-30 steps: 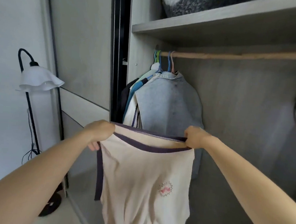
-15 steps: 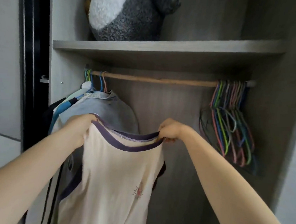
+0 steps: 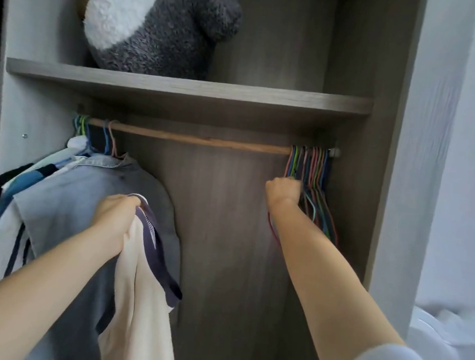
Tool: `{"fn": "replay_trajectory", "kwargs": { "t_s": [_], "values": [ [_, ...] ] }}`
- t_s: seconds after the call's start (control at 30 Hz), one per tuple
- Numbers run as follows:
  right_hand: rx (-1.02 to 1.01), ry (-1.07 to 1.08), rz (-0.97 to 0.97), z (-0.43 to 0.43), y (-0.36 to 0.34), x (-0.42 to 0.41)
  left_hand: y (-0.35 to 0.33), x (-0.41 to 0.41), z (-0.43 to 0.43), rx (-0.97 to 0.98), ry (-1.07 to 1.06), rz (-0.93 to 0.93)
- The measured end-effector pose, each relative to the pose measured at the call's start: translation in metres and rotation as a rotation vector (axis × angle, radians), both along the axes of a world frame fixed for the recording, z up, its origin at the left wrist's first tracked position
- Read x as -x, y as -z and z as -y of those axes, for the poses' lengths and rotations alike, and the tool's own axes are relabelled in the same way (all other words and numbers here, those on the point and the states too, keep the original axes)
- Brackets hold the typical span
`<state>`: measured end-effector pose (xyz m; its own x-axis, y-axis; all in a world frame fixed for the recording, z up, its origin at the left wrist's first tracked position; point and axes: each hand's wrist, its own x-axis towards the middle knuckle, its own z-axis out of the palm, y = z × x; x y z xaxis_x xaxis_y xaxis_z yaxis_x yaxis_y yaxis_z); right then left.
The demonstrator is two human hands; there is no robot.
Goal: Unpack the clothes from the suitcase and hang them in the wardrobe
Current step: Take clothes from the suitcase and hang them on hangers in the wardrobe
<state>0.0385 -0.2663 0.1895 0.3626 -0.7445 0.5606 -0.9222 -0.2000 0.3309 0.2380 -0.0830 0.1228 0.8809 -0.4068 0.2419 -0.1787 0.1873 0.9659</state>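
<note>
My left hand (image 3: pixel 115 223) grips a cream top with purple trim (image 3: pixel 139 298) by its neckline; the garment hangs bunched below my fist. My right hand (image 3: pixel 284 192) is closed at the bunch of empty coloured hangers (image 3: pixel 313 183) at the right end of the wooden rail (image 3: pixel 205 139). Its fingers are among the hangers, and I cannot tell which one they hold. At the rail's left end hang several clothes, a grey-blue shirt (image 3: pixel 78 199) in front. The suitcase is out of view.
A grey and white plush toy (image 3: pixel 156 29) sits on the shelf (image 3: pixel 180 90) above the rail. The wardrobe's right wall (image 3: pixel 368 186) stands just beyond the hangers. White fabric (image 3: pixel 448 328) lies at the lower right.
My right hand let go of the top's neckline and reached right to the empty hangers. The top now hangs from my left hand alone. The view shifted right.
</note>
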Motion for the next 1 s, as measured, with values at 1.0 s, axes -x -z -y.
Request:
{"fn": "replay_trajectory", "kwargs": {
  "t_s": [1.0],
  "values": [
    [-0.758, -0.512, 1.539, -0.003, 0.114, -0.087, 0.038, -0.068, -0.097, -0.414, 0.094, 0.027]
  ]
}}
